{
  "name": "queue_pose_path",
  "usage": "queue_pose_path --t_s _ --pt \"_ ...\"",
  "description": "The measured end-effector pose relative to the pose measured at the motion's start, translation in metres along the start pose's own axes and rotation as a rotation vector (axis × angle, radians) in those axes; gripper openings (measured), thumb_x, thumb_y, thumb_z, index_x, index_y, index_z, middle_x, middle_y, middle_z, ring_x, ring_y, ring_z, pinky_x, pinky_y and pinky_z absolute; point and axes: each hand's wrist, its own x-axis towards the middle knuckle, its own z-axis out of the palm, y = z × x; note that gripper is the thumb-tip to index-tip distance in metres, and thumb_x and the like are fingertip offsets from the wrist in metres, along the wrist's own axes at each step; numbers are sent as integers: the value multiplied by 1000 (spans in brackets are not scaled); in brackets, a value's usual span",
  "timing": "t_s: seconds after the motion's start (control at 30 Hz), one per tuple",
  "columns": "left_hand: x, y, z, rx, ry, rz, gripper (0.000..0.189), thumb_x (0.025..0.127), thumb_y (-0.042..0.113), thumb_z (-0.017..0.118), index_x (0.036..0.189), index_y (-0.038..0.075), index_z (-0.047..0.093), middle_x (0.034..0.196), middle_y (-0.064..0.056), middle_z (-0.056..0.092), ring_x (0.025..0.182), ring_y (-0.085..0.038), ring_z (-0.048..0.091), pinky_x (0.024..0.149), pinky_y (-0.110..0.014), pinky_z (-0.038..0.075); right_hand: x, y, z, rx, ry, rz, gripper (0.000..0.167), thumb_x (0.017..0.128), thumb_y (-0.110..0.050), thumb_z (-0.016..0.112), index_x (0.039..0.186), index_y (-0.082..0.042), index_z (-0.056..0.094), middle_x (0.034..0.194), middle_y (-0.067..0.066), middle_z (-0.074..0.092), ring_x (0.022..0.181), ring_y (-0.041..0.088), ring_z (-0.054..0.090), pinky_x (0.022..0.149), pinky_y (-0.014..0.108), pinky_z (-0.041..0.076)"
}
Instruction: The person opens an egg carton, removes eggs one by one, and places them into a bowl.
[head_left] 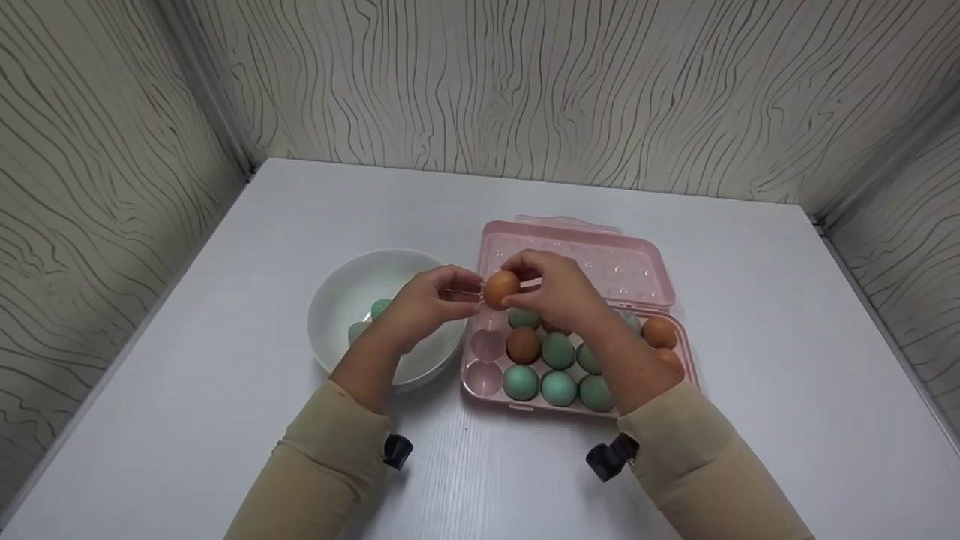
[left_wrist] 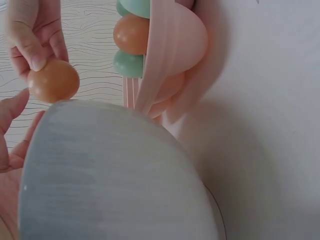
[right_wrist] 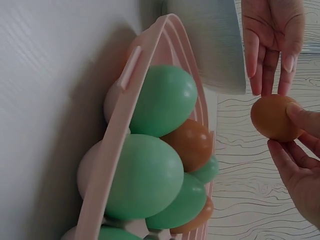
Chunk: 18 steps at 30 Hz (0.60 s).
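My right hand [head_left: 561,289] pinches a brown egg [head_left: 501,289] between thumb and fingers, above the left side of a pink egg carton [head_left: 474,386]. Facing it, my left hand [head_left: 420,306] has its fingers stretched out toward the egg, thumb apart; in the right wrist view its fingertips [right_wrist: 268,89] come right up to the shell, and I cannot tell whether they touch. Green and brown eggs, such as this green one [head_left: 559,388], sit in the carton's cups, partly hidden under my right forearm. Several cups at the left hold no egg.
A white bowl [head_left: 330,300] stands left of the carton, with green eggs [head_left: 380,307] in it, partly covered by my left arm. The carton's lid [head_left: 592,262] lies folded back behind it. Patterned panels [head_left: 480,90] rise behind the white table [head_left: 765,315].
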Motion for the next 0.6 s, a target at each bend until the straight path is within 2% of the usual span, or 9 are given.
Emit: queue_pose_path --t_s 0.27,0.47,0.6 --pt "0 3 3 -31 -22 27 41 77 16 73 115 21 59 111 2 59 102 -14 58 87 -30 49 -5 -15 1 25 -48 45 33 74 -23 76 103 -27 62 102 -8 60 102 13 54 84 31 50" --pt "0 5 5 -32 -26 22 48 74 18 76 118 20 57 113 1 57 103 -15 57 87 -30 49 -6 -20 1 28 -54 48 33 73 -23 77 103 -27 62 102 -8 61 100 13 54 82 30 51" --pt "0 7 5 -23 -27 31 46 74 18 76 116 21 57 112 1 57 102 -16 56 85 -29 49 -6 -22 0 14 -59 27 34 74 -22 77 105 -24 62 102 -7 61 101 14 55 82 29 51"
